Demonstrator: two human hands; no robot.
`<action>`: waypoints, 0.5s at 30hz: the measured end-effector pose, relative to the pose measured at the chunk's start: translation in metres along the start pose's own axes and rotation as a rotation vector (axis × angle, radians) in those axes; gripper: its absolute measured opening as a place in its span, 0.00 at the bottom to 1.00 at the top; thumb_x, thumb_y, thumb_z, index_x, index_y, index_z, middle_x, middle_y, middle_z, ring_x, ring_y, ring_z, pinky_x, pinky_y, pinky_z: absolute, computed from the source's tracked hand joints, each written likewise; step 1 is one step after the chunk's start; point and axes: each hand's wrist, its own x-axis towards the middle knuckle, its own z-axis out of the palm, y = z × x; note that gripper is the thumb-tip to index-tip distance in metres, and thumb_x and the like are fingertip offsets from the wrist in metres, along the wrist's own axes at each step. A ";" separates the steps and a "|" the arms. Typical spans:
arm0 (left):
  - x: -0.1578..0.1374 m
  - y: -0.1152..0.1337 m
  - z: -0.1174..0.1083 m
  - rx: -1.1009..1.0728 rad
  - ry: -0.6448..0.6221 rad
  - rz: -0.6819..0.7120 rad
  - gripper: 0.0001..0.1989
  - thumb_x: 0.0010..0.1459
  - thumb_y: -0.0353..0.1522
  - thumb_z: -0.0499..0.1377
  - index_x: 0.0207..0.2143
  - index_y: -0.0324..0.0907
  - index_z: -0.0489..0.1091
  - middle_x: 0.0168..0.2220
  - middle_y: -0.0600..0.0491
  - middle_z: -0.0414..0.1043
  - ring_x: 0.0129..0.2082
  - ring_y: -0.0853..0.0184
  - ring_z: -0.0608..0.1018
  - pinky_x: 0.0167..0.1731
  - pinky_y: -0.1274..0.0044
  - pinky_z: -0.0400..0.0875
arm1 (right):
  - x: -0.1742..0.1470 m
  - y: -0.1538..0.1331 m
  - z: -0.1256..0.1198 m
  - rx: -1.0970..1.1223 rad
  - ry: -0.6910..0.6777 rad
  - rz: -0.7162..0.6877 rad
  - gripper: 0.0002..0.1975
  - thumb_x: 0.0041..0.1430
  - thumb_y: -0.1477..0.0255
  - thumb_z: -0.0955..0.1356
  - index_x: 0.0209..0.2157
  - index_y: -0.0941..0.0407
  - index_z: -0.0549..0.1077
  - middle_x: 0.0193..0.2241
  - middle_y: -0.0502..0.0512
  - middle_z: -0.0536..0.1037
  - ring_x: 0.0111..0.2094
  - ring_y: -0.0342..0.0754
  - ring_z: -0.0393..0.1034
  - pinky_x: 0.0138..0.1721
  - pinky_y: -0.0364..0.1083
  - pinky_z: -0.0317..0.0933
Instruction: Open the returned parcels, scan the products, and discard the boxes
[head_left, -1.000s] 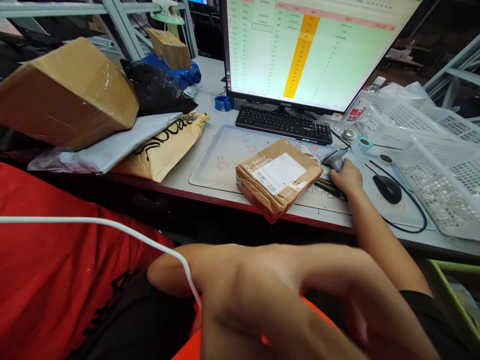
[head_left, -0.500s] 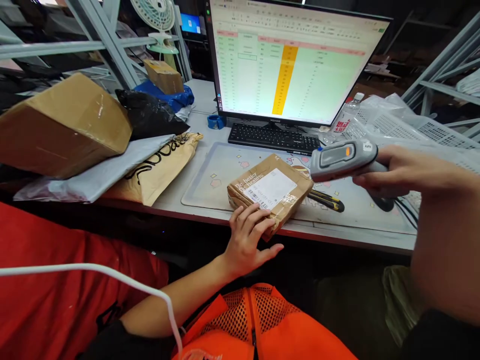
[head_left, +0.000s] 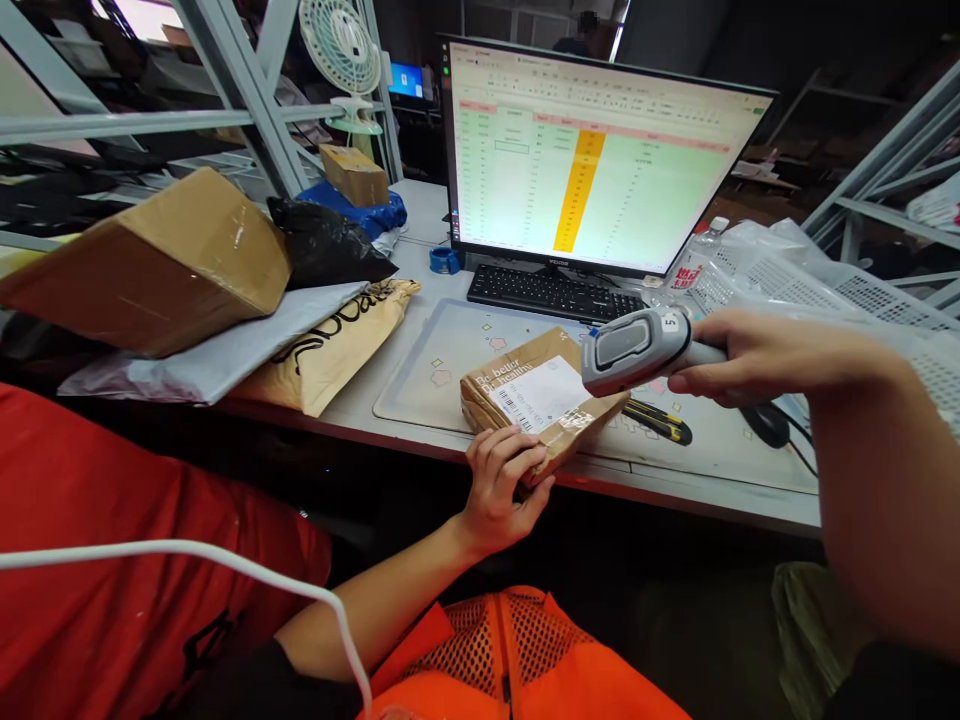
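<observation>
A small brown cardboard box [head_left: 491, 400] with a white barcode label [head_left: 541, 392] lies on the desk mat, its near corner over the desk's front edge. My left hand [head_left: 501, 492] grips that corner, fingers on top and thumb against the near side. My right hand [head_left: 739, 350] is closed around the handle of a grey barcode scanner [head_left: 634, 350]. The scanner's head hangs over the right part of the box, pointing left, and hides part of it. A yellow and black utility knife [head_left: 656, 420] lies on the mat just right of the box.
Behind the mat stand a black keyboard [head_left: 551, 292] and a monitor [head_left: 517, 200] showing a spreadsheet. Parcels, including a large carton [head_left: 150, 265] and a tan mailer [head_left: 334, 345], crowd the left. A black mouse [head_left: 766, 425], plastic bottle [head_left: 697, 255] and white basket [head_left: 795, 285] sit right.
My right hand has brought the scanner left, closer over the box. My left thumb has closed in against the box's near side. The camera view has shifted slightly.
</observation>
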 end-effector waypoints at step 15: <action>0.013 -0.108 -0.083 -0.030 -0.431 0.214 0.59 0.60 0.43 0.73 0.78 0.49 0.34 0.73 0.34 0.54 0.76 0.47 0.56 0.72 0.49 0.53 | 0.072 0.174 0.057 -0.570 0.410 0.415 0.27 0.69 0.66 0.66 0.64 0.66 0.65 0.55 0.74 0.78 0.56 0.64 0.75 0.53 0.53 0.68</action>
